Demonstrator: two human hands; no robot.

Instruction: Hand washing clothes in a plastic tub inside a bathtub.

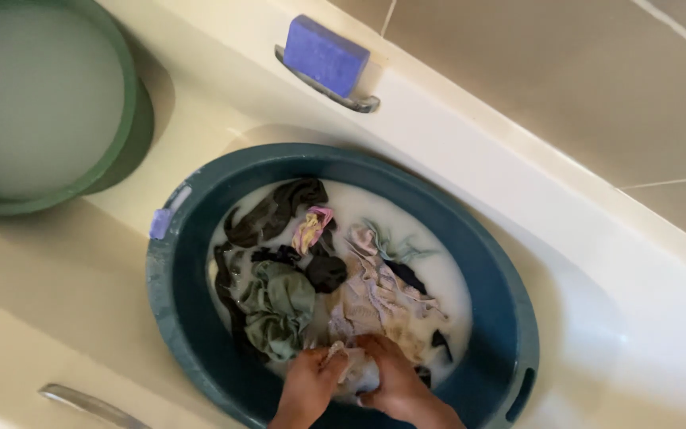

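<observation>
Your 2 hands scrub a pale cloth in a dark teal basin (pixel 495 292) inside the bathtub (pixel 518 183).
Largest first: a green basin (pixel 125 119) of cloudy water, then soaking clothes (pixel 279 306); your left hand (pixel 305 389) and right hand (pixel 395 377) have fingers closed on the pale cloth (pixel 353 367) at the near rim.

Both hands, left hand (pixel 305 389) and right hand (pixel 397 380), grip what looks like a pale cloth (pixel 352 369) in the blue basin (pixel 499 318).
</observation>
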